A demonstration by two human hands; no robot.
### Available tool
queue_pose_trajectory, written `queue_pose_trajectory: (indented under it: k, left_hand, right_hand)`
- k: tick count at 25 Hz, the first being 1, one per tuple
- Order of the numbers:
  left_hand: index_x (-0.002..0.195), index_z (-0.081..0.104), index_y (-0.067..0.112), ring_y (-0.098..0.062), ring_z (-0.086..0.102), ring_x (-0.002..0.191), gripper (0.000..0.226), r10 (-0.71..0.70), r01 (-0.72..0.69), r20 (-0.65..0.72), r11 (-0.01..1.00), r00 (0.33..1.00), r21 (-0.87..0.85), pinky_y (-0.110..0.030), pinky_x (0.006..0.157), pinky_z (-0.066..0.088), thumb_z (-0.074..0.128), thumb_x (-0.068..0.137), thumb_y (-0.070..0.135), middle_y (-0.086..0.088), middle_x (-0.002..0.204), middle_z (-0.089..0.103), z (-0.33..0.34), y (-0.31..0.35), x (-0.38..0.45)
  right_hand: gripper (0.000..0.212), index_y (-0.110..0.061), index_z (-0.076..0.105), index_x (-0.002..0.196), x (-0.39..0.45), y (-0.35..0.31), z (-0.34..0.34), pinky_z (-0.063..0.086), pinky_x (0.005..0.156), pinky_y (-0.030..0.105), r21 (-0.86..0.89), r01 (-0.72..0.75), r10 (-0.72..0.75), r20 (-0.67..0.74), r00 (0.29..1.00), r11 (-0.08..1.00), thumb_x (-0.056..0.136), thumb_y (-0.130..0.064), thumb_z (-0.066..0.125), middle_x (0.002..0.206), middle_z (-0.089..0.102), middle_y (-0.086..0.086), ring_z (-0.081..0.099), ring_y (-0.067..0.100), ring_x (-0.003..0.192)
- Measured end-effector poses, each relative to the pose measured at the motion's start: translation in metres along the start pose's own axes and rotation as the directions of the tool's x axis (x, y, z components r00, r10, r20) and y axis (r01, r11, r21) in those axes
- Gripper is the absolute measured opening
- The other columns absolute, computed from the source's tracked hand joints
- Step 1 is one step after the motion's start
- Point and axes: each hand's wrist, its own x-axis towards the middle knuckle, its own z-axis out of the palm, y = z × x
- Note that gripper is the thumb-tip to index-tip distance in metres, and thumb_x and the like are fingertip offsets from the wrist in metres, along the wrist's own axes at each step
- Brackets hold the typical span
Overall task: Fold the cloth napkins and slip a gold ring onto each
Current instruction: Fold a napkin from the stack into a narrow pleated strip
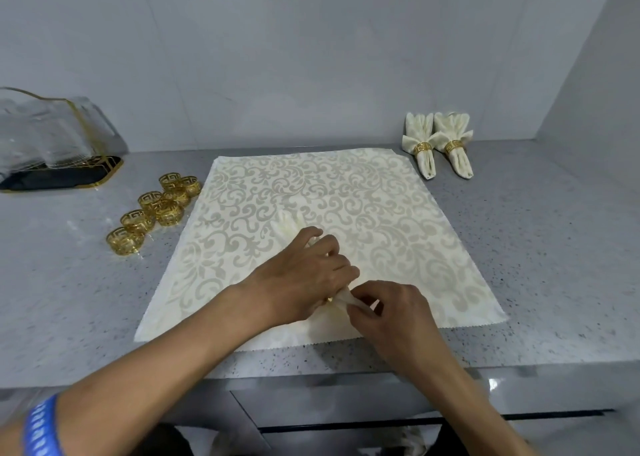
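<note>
Step in hand: the person is working a gold ring onto a folded napkin near the front edge of the bench; only a small glint of the ring is showing between the two hands.
Left hand: the left hand is lying over the folded napkin with its fingers curled around it, so it is grasping the napkin.
Right hand: the right hand is pinching the near tip of the napkin between thumb and fingers.
Key relation: the napkin's long axis is running from the near tip, at the right hand, away and a little to the left, where its fanned end is showing beyond the left hand. The ring is sitting at the near end, between the hands, so I judge it needs to travel along this axis away from the person.
Under it: a flat patterned cloth is lying spread on the bench middle.
Open room: two finished napkins are standing at the back right, well apart; the spare rings are lying left of the cloth. The way forward along the axis is free.
Edge risk: the hands are working close to the front edge of the bench, so a dropped ring could roll off.
</note>
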Motion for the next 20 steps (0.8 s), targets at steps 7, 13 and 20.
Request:
queue_pose_trajectory:
  k: [7, 13, 20]
  left_hand:
    - [0.110, 0.065, 0.027, -0.019, 0.051, 0.101, 0.034, 0.047, -0.047, -0.013, 0.998, 0.999, 0.040, -0.043, 0.103, 0.029, 0.075, 0.078, 0.020, 0.013, 0.103, 0.064, -0.005, -0.013, -0.002]
    - [0.113, 0.062, 0.024, -0.020, 0.048, 0.105, 0.049, 0.136, -0.125, -0.059, 0.979, 0.989, 0.160, -0.043, 0.102, 0.028, 0.070, 0.073, -0.003, 0.011, 0.108, 0.063, 0.002, -0.013, -0.008]
    - [0.134, 0.050, 0.024, -0.019, 0.042, 0.126, 0.063, -0.489, 0.407, -0.183, 0.843, 0.853, -0.352, -0.037, 0.102, 0.031, 0.074, 0.075, 0.020, 0.003, 0.140, 0.048, 0.012, 0.007, -0.040]
  right_hand:
    - [0.011, -0.017, 0.066, 0.070, -0.007, -0.012, 0.004, 0.045, 0.057, 0.034, -0.059, 0.021, -0.025, -0.074, 0.997, 0.998, 0.080, -0.021, 0.067, 0.061, 0.062, -0.002, 0.054, 0.020, 0.056]
    - [0.009, -0.022, 0.064, 0.072, -0.015, -0.021, 0.010, 0.044, 0.056, 0.025, -0.006, -0.059, 0.058, -0.096, 0.994, 0.998, 0.080, -0.023, 0.067, 0.065, 0.064, -0.009, 0.058, 0.015, 0.060]
    - [0.010, -0.023, 0.063, 0.079, -0.018, -0.024, 0.021, 0.045, 0.064, 0.035, -0.149, -0.037, 0.014, -0.157, 0.987, 0.988, 0.080, -0.032, 0.067, 0.068, 0.060, -0.010, 0.052, 0.011, 0.052]
